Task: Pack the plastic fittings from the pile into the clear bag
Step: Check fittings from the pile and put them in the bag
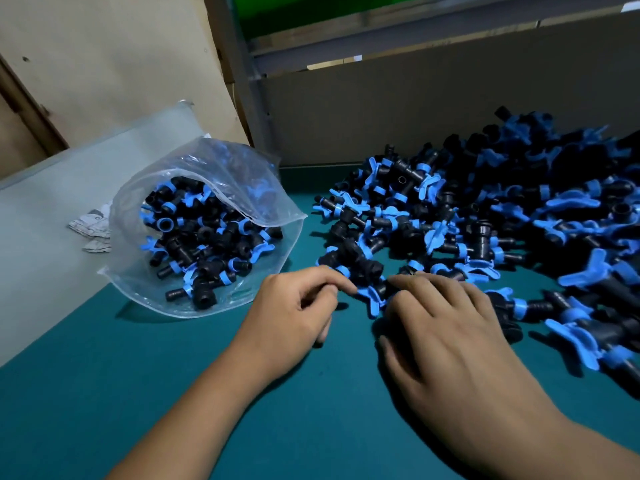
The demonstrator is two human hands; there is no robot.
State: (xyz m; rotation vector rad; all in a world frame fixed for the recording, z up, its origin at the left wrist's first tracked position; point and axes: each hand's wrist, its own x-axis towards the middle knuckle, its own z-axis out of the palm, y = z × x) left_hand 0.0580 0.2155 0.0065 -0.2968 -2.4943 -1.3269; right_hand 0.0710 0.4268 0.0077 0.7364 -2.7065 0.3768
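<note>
A big pile of black plastic fittings with blue wing nuts (491, 216) covers the right side of the teal table (173, 375). A clear bag (242, 199) lies open on its side at the left, partly filled with the same fittings. My left hand (294, 313) sits at the pile's near edge, fingers curled, fingertips touching a fitting with a blue wing (369, 294). My right hand (446, 334) lies just right of it, fingers bent down over the same fitting and others at the pile's edge. What sits under the right palm is hidden.
A pale frosted sheet (52, 220) lies left of the bag with crumpled paper scraps (91, 226) on it. A cardboard wall (415, 109) closes the back of the table, and a metal post (247, 74) stands behind the bag.
</note>
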